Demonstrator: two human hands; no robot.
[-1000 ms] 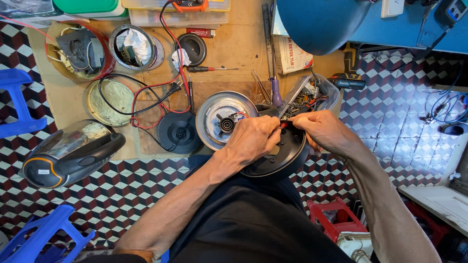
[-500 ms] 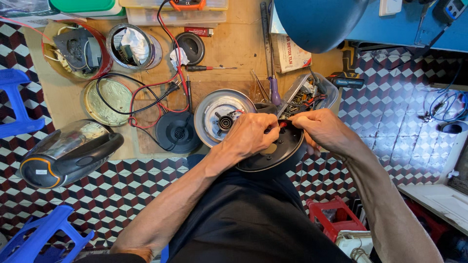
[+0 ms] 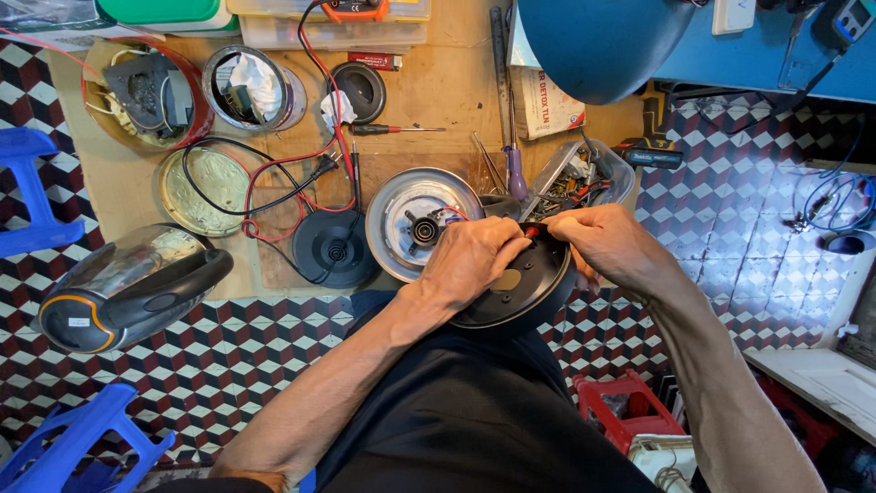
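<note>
Kettle's in bits: got the round black base cover (image 3: 520, 292) on my lap, left hand (image 3: 470, 260) clamped on its rim, right hand (image 3: 611, 246) pinching something at the top edge. Metal heater plate (image 3: 401, 224) and kettle body (image 3: 128, 288) sit apart, so reassembly isn't finished

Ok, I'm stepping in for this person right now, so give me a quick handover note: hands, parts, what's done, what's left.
Left hand: gripping the round black plastic base cover from above, on the lap.
Right hand: pinching at the cover's upper rim, by red wiring.
Round silver metal heating plate: on the board, beside the cover, wires leading to it.
Glass kettle body with black handle: lying on its side, left.
Done: kettle opened up.
Left: cover and plate are apart.
</note>
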